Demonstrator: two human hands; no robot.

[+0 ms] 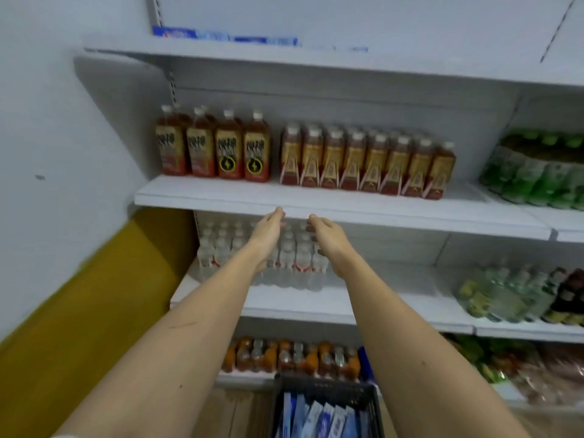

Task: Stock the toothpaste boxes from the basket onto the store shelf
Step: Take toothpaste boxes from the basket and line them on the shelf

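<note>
A dark basket (pixel 373 403) stands on the floor at the bottom centre, holding several blue and white toothpaste boxes (pixel 319 420) upright. More blue toothpaste boxes (pixel 221 36) lie in a row on the top shelf (pixel 252 56). My left hand (pixel 268 232) and my right hand (pixel 325 235) are stretched forward side by side, just below the edge of the drinks shelf (pixel 316 207). Both hands hold nothing, with fingers loosely extended.
Brown tea bottles (pixel 215 150) and a row of smaller red-labelled bottles (pixel 366 162) fill the drinks shelf. Water bottles (pixel 284 257) stand on the shelf under my hands. Green bottles (pixel 537 172) are at right. A white wall is at left.
</note>
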